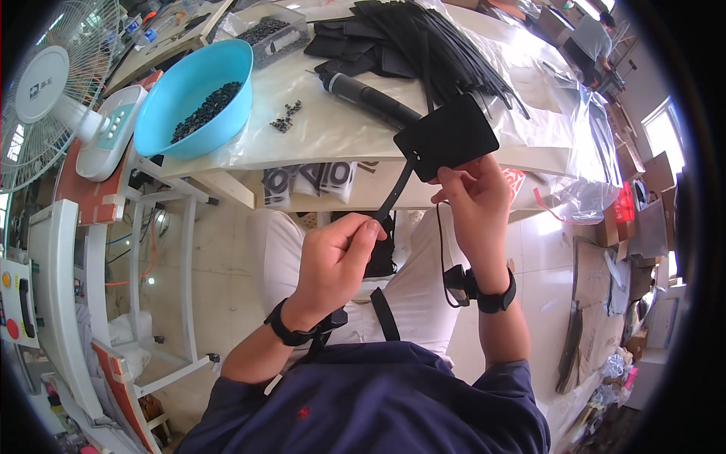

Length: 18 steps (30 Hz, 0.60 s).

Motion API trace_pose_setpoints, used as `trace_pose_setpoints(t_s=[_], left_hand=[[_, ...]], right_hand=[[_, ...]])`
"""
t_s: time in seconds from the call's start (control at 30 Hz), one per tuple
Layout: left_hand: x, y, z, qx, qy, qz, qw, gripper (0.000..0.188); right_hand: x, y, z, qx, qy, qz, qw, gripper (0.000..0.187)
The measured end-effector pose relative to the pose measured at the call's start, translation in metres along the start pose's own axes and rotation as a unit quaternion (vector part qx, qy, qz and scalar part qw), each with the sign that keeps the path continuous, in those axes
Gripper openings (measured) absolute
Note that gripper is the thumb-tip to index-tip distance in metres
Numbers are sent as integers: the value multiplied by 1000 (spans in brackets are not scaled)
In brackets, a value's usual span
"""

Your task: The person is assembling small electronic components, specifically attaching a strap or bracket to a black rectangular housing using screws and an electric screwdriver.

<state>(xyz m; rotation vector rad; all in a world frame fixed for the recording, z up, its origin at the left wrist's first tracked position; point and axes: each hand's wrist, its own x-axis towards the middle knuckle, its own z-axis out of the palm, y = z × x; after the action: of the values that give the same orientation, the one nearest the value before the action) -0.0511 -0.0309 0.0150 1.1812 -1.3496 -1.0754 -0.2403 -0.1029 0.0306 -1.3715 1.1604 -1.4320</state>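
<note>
In front of me, just over the table's near edge, my right hand [482, 203] grips a flat black rectangular tag [450, 136] by its lower edge. Fingers of my left hand [333, 261] pinch a narrow black strap [396, 191]. The strap's upper end meets the tag's left corner beside a small hole; whether it passes through cannot be made out. Behind the tag lies a black electric screwdriver [370, 98]. A heap of long black straps [435, 45] and several flat black pieces [359, 49] rest farther back.
A blue basin [238, 102] of small black parts stands at the table's left, near a clear box [291, 45] of similar parts. Loose small parts [286, 117] lie nearby. A fan [45, 83] stands far left. Clear plastic [597, 144] hangs off the right edge.
</note>
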Motion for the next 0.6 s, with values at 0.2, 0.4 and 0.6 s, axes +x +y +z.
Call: trace_pose_setpoints(t_s=[0.2, 0.4, 0.6], left_hand=[[-3, 0, -9, 61, -11, -25, 998, 27], [0, 1, -12, -20, -13, -104, 994, 31], [-8, -15, -16, -16, 19, -105, 994, 29]], right_hand=[[-7, 9, 4, -71, 7, -53, 996, 16], [-22, 13, 5, -214, -22, -158, 964, 23], [-33, 28, -2, -223, 9, -177, 959, 20]])
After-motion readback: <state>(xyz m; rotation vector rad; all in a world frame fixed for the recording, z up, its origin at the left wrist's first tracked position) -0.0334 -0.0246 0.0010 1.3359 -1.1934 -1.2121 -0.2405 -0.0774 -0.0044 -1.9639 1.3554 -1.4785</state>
